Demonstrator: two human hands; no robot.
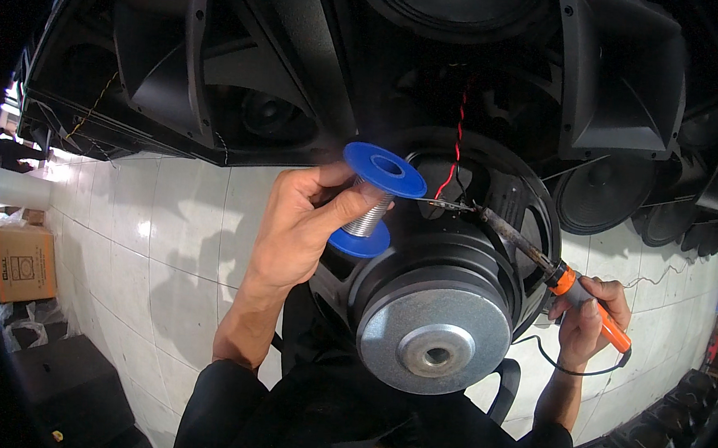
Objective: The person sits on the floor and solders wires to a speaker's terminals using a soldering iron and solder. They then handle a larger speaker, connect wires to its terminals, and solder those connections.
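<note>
My left hand (296, 224) is closed around a blue spool of solder (368, 212), its thumb pressed on the silvery windings. A short end of solder wire (411, 198) runs from the spool toward the terminal (450, 205) on a large loudspeaker driver. In my right hand (592, 319) is an orange and grey soldering iron (571, 287), whose tip points at that same terminal. A twisted red and black wire pair (460, 139) comes down to the terminal. Below it, the driver's round metal magnet (434, 333) faces up, close to my body.
Black speaker cabinets with horns (167, 52) stand along the far side. More drivers (606, 195) sit at the right, and several black units (652, 440) at lower right. At left are a cardboard box (23, 265) and a dark cabinet (73, 387) on the tiled floor (134, 291).
</note>
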